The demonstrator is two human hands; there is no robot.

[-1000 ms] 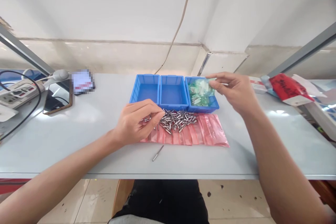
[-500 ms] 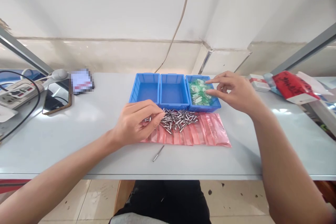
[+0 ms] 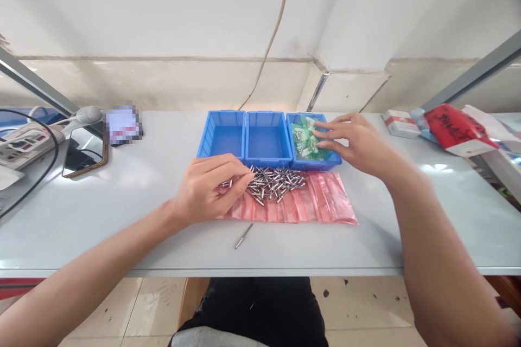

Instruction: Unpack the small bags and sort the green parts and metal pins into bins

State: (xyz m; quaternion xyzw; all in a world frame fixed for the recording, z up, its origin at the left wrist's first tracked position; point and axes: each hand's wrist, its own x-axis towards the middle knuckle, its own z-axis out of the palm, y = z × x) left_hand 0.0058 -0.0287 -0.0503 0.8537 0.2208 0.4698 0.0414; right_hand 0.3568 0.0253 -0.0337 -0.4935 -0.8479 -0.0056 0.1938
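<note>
Left hand (image 3: pixel 211 187) at the left end of the metal pin pile (image 3: pixel 279 181), thumb and fingertips drawn together — cannot tell whether a pin sits between them; the pile lies on overlapping pink bags (image 3: pixel 336 200), seemingly to keep loose pins gathered within reach. Right hand (image 3: pixel 360 143) half open, fingers parted at the green packets (image 3: pixel 303 135) — grip unclear — in the right blue bin (image 3: pixel 331 164), whose walls likely contain them; one stray pin (image 3: pixel 243 236) lies nearer.

Head-worn camera looks forward and down across the desk (image 3: pixel 101 222). Hands (image 3: pixel 214 187) are near it; the lap (image 3: pixel 256 309) shows at the lower edge, the wall (image 3: pixel 163 11) farther off.
</note>
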